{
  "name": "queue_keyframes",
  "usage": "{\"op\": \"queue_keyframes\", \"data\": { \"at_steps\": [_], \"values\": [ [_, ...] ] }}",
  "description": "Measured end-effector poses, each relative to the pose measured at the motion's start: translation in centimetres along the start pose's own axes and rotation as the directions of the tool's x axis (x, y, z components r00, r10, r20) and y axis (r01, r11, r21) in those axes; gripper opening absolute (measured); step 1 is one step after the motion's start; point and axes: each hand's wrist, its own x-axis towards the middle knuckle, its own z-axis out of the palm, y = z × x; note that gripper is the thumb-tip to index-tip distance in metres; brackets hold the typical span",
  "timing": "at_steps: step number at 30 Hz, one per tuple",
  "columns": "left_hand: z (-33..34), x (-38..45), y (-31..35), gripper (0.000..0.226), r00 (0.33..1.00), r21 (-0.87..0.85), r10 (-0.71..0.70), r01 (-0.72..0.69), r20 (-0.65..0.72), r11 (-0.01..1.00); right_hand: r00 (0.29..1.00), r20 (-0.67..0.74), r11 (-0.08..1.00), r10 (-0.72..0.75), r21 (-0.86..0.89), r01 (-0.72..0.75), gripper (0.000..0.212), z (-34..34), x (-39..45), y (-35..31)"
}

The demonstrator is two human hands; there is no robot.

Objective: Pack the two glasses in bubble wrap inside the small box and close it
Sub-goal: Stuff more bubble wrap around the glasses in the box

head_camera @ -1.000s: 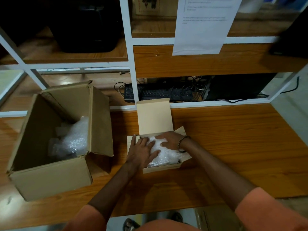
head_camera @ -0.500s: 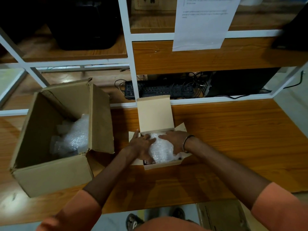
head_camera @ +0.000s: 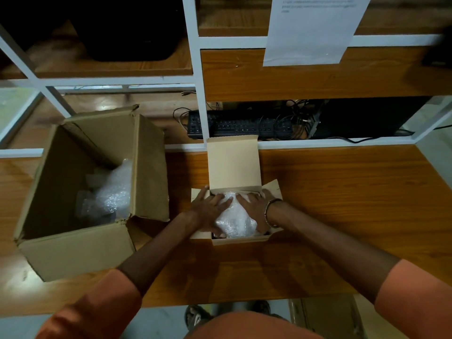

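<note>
- The small box [head_camera: 241, 239] sat on the wooden table [head_camera: 342, 204], near its front edge, with its lid [head_camera: 233, 165] standing upright at the far side and its side flaps splayed outward.
- A bundle of bubble wrap [head_camera: 236, 220] filled the box's interior and bulged a little above the rim; the glasses themselves could not be made out through the wrap.
- The left hand [head_camera: 208, 211] lay flat, fingers spread, on the left side of the bundle, with its outer fingers reaching over the left flap [head_camera: 197, 198] of the box.
- The right hand [head_camera: 254, 206] pressed on the right side of the bundle, palm down and fingers extended rather than curled around anything; a metal bangle [head_camera: 270, 211] circled its wrist.
- Both hands touched the wrap, with a strip of it showing between them.
- To the left of the small box, just beside it, stood a large cardboard box [head_camera: 73, 250], open at the top, with one tall flap [head_camera: 150, 167] raised on its right side.
- Loose bubble wrap [head_camera: 110, 194] lay in the bottom of the large box.
- Behind the table, a black keyboard [head_camera: 239, 127] and a tangle of cables [head_camera: 296, 123] rested on a lower shelf of a white-framed rack [head_camera: 193, 69].
- A printed sheet of paper [head_camera: 310, 30] hung from the rack above; its text was too small to read.
- Orange sleeves [head_camera: 415, 299] covered the person's upper arms.
</note>
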Motion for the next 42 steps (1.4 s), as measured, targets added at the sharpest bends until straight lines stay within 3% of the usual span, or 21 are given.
{"op": "queue_keyframes", "data": {
  "at_steps": [3,7,14,16,19,22,24,28,31,37,40,42],
  "values": [
    [0.7,-0.6,-0.5,0.115,0.997,0.021,0.035,-0.033,-0.067,0.999,0.998,0.052,0.996,0.031,0.087,-0.036,0.131,0.4,0.0,-0.4],
    [0.7,-0.3,0.0,0.116,0.999,-0.001,0.016,-0.016,-0.050,1.000,0.996,0.035,0.979,0.078,0.188,-0.083,0.120,0.4,-0.5,-1.2],
    [-4.0,-1.4,1.8,0.114,0.984,-0.282,-0.026,0.076,0.175,0.957,0.992,-0.119,0.974,0.049,0.226,-0.021,0.127,1.3,-1.1,-0.7],
    [-4.7,-1.0,2.0,0.097,0.993,-0.393,-0.016,0.060,0.114,0.917,0.993,-0.106,0.975,0.045,0.223,-0.020,0.128,0.9,-1.2,-0.5],
    [-4.4,-0.5,1.8,0.062,0.994,-0.438,-0.045,-0.004,-0.101,0.899,0.996,-0.089,0.943,0.001,0.332,0.029,0.123,-1.2,-2.1,0.4],
    [-3.9,-1.0,1.3,0.048,0.959,-0.406,-0.079,-0.040,-0.272,0.913,0.989,-0.147,0.850,-0.016,0.519,0.091,0.098,-3.4,-3.6,1.5],
    [-3.5,-1.6,1.4,0.042,0.939,-0.391,-0.116,-0.021,-0.324,0.920,0.987,-0.151,0.831,0.053,0.554,0.040,0.080,-4.1,-4.4,2.0],
    [-2.0,-2.2,2.0,0.040,0.941,-0.364,-0.165,0.049,-0.295,0.930,0.966,-0.190,0.817,0.174,0.575,-0.034,0.053,-2.1,-4.6,1.1],
    [-0.8,-2.2,2.8,0.038,0.964,-0.308,-0.078,-0.004,-0.255,0.952,0.946,-0.202,0.763,0.254,0.643,-0.068,0.061,0.3,-3.8,-0.6],
    [0.5,-1.5,2.8,0.049,0.954,-0.470,-0.143,0.003,-0.262,0.883,0.890,-0.243,0.690,0.385,0.716,-0.103,0.079,2.1,-2.1,-3.0],
    [0.6,-1.4,2.9,0.048,0.952,-0.478,-0.140,-0.008,-0.273,0.878,0.888,-0.228,0.704,0.398,0.696,-0.137,0.083,2.2,-1.5,-3.5],
    [0.6,-1.4,2.9,0.048,0.952,-0.463,-0.140,-0.002,-0.272,0.886,0.891,-0.240,0.768,0.385,0.618,-0.166,0.086,2.3,-1.5,-3.9]
  ]
}}
